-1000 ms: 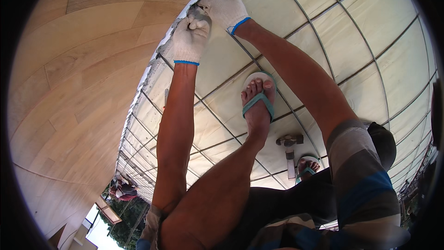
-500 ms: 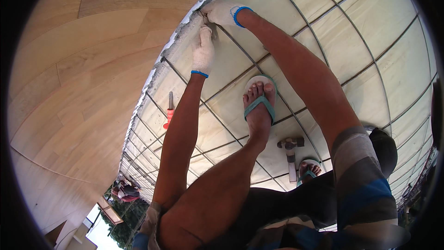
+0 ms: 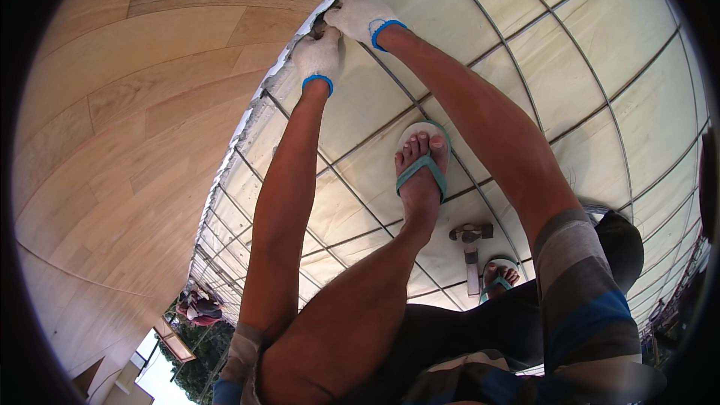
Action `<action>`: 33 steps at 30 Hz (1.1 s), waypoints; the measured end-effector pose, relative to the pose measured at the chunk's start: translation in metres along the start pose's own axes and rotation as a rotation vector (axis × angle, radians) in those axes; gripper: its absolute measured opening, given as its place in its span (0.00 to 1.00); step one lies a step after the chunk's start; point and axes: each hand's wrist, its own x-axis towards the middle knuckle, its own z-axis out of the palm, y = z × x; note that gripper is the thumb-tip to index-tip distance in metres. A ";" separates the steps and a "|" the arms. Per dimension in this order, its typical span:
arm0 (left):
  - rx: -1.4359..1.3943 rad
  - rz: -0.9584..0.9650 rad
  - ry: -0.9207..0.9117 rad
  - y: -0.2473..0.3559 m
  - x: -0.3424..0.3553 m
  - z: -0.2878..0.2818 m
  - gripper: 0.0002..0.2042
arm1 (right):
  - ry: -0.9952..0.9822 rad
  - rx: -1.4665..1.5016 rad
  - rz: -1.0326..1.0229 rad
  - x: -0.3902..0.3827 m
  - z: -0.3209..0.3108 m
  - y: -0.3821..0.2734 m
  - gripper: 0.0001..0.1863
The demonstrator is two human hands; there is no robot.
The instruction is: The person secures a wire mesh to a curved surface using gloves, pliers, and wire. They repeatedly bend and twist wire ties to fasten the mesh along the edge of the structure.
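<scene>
My left hand [image 3: 316,55] and my right hand [image 3: 364,19], both in white knit gloves with blue cuffs, meet at the rough, chipped concrete edge [image 3: 274,75] along the wood-patterned surface. The left one is closed, knuckles against a small dark gap in that edge. Just beside it, the right hand's fingers are curled and pressed together at the same spot. What they grip is hidden by the gloves. Beneath them, a grid of steel bars [image 3: 409,94] lies over pale sheeting [image 3: 375,131].
A hammer [image 3: 471,251] lies on the sheeting beside my sandalled foot [image 3: 421,161]. My other foot [image 3: 501,276] is just right of it. The wood-patterned surface [image 3: 150,127] fills the left side. Another person [image 3: 199,306] is far off at lower left, near trees [image 3: 202,356].
My left hand has moved up and turned, its fingers now curled at the edge. The right hand shifted slightly. My left forearm now covers where the orange-handled tool lay.
</scene>
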 end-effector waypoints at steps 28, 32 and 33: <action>-0.620 -0.198 -0.112 0.004 -0.008 -0.007 0.09 | 0.079 -0.071 0.139 -0.054 0.029 -0.020 0.14; -0.590 -0.125 -0.102 -0.005 -0.014 -0.009 0.13 | -0.013 -0.050 0.027 -0.051 0.017 -0.011 0.15; -0.631 -0.116 -0.087 -0.006 -0.018 -0.005 0.13 | -0.049 -0.014 -0.028 -0.054 0.016 -0.006 0.15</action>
